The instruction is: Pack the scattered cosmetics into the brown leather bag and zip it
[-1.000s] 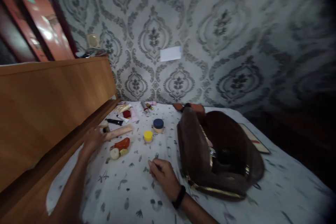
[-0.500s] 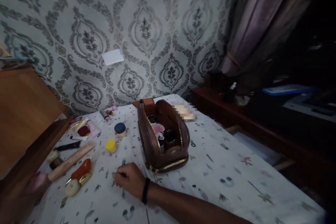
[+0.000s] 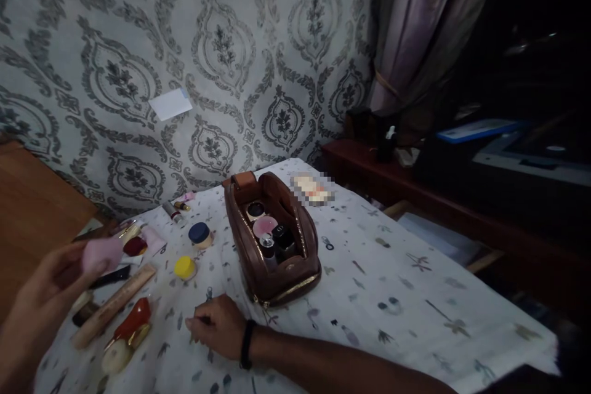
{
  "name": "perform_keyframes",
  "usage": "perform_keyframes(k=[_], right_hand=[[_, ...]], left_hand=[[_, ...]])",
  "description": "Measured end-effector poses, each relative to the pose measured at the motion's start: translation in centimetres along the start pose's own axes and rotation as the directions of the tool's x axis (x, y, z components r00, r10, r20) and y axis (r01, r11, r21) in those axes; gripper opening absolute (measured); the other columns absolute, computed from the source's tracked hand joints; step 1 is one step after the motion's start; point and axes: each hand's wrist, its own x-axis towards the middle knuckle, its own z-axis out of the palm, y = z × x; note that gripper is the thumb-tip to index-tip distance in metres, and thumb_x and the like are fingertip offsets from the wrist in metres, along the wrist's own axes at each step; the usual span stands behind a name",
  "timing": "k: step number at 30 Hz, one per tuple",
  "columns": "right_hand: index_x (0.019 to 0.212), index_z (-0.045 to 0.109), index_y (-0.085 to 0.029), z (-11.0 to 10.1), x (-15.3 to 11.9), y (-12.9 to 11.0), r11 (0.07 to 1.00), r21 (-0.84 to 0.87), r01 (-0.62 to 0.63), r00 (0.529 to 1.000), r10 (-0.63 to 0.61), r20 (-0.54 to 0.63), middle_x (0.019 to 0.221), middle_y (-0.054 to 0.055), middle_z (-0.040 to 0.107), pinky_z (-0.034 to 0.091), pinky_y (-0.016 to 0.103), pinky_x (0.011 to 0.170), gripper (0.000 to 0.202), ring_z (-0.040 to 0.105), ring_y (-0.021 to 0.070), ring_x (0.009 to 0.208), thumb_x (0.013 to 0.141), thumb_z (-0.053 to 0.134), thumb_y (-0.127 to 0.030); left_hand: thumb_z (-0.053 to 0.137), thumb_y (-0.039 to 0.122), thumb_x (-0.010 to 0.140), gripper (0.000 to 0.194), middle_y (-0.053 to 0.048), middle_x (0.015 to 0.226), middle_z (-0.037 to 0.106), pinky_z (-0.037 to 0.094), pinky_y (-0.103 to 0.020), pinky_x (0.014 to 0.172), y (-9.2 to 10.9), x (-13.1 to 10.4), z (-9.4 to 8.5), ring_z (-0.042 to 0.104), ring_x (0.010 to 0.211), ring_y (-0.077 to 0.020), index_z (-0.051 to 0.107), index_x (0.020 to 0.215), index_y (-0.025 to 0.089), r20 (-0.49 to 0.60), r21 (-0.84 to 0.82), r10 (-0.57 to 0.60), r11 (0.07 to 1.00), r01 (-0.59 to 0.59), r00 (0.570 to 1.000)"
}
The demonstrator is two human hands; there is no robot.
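Observation:
My left hand (image 3: 55, 286) grips a small pink item (image 3: 102, 255) between thumb and fingers, above the cosmetics at the table's left. My right hand (image 3: 219, 326) rests on the patterned cloth with its fingers curled; what it holds, if anything, is hidden. Beyond it stands an unzipped brown bag (image 3: 272, 283), holding a pink round item (image 3: 265, 227), a black-capped bottle (image 3: 282, 236) and a round dark-topped container (image 3: 255, 210). Between the bag and my left hand are a yellow-lidded jar (image 3: 184, 267) and a blue-lidded jar (image 3: 200, 234).
A long beige tube (image 3: 115, 305), an orange-red item (image 3: 133, 319) and a cream round item (image 3: 116, 357) lie at the left. Silver and gold tubes are near the wall. An open drawer (image 3: 438, 240) sits right of the table.
My left hand has risen and come forward over the cosmetics, with the pink item now plainly in its grip. My right hand keeps its curled pose. The camera view has shifted.

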Motion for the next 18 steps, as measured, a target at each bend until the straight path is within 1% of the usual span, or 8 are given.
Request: perform_keyframes(k=[2,4,6,9,10,12,15,18], right_hand=[[0.051,0.053,-0.017,-0.1,0.0,-0.1,1.000,-0.005,-0.003,1.000,0.003,0.012,0.046,-0.006,0.047,0.030,0.020,0.051,0.034,0.045,0.0082,0.050,0.083,0.062,-0.025],[0.050,0.052,-0.017,-0.2,0.1,-0.2,1.000,-0.020,-0.007,1.000,0.008,0.026,0.044,-0.007,0.040,0.029,0.020,0.051,0.034,0.042,0.0077,0.049,0.082,0.063,-0.023],[0.050,0.051,-0.017,-0.2,0.1,-0.3,0.999,-0.031,-0.021,0.999,0.023,0.039,0.044,-0.008,0.037,0.027,0.021,0.051,0.035,0.041,0.0075,0.049,0.083,0.063,-0.022],[0.051,0.054,-0.017,-0.2,0.1,-0.4,0.997,-0.028,-0.068,0.997,0.069,0.039,0.044,-0.008,0.039,0.028,0.021,0.051,0.035,0.043,0.0080,0.049,0.084,0.063,-0.024],[0.051,0.054,-0.017,-0.2,0.1,-0.4,0.997,-0.025,-0.079,0.996,0.080,0.034,0.044,-0.008,0.040,0.029,0.021,0.051,0.035,0.044,0.0083,0.049,0.084,0.063,-0.024],[0.052,0.055,-0.017,-0.2,0.1,-0.4,0.996,-0.021,-0.083,0.996,0.083,0.020,0.044,-0.007,0.042,0.031,0.021,0.053,0.033,0.046,0.0090,0.050,0.083,0.064,-0.025],[0.050,0.052,-0.018,-0.2,0.1,-0.4,0.997,-0.030,-0.072,0.997,0.072,0.011,0.044,-0.007,0.041,0.031,0.021,0.053,0.034,0.045,0.0095,0.050,0.081,0.064,-0.025],[0.049,0.048,-0.018,-0.3,0.1,-0.5,0.997,-0.035,-0.064,0.998,0.064,0.014,0.044,-0.007,0.040,0.028,0.022,0.051,0.036,0.043,0.0094,0.049,0.080,0.063,-0.026]], left_hand=[[0.074,0.056,0.073,0.051,0.009,0.127,0.063,0.051,-0.047,0.102,4.1,2.0,3.0,0.057,0.123,-0.0302,0.054,0.118,0.043,-0.017,-0.133,0.063,0.989,-0.065,0.998],[0.079,0.052,0.067,0.061,-0.002,0.123,0.065,0.052,-0.047,0.098,8.7,4.2,6.5,0.059,0.119,-0.0322,0.056,0.119,0.030,0.076,-0.208,0.223,0.957,-0.203,0.972],[0.077,0.052,0.067,0.061,-0.007,0.117,0.066,0.052,-0.045,0.095,12.7,6.3,10.1,0.062,0.112,-0.0303,0.056,0.116,0.022,0.205,-0.241,0.418,0.898,-0.369,0.885],[0.072,0.046,0.069,0.057,-0.005,0.106,0.066,0.053,-0.035,0.084,16.4,9.0,15.3,0.064,0.098,-0.0228,0.054,0.116,0.019,0.457,-0.191,0.566,0.816,-0.546,0.686],[0.070,0.043,0.070,0.053,-0.004,0.100,0.066,0.053,-0.032,0.079,17.1,9.7,16.8,0.064,0.092,-0.0211,0.053,0.115,0.019,0.556,-0.118,0.545,0.799,-0.590,0.628],[0.070,0.038,0.070,0.050,-0.003,0.097,0.067,0.051,-0.028,0.074,18.1,10.7,19.6,0.064,0.091,-0.0208,0.055,0.113,0.017,0.691,0.127,0.442,0.705,-0.697,0.572],[0.070,0.033,0.074,0.046,-0.010,0.108,0.069,0.050,-0.026,0.073,19.2,11.3,22.8,0.064,0.097,-0.0232,0.059,0.113,0.012,0.780,0.420,0.244,0.478,-0.771,0.576],[0.069,0.025,0.080,0.033,-0.014,0.105,0.070,0.051,-0.027,0.071,19.8,11.5,25.0,0.067,0.096,-0.0252,0.064,0.107,0.007,0.800,0.500,0.131,0.396,-0.770,0.586]])
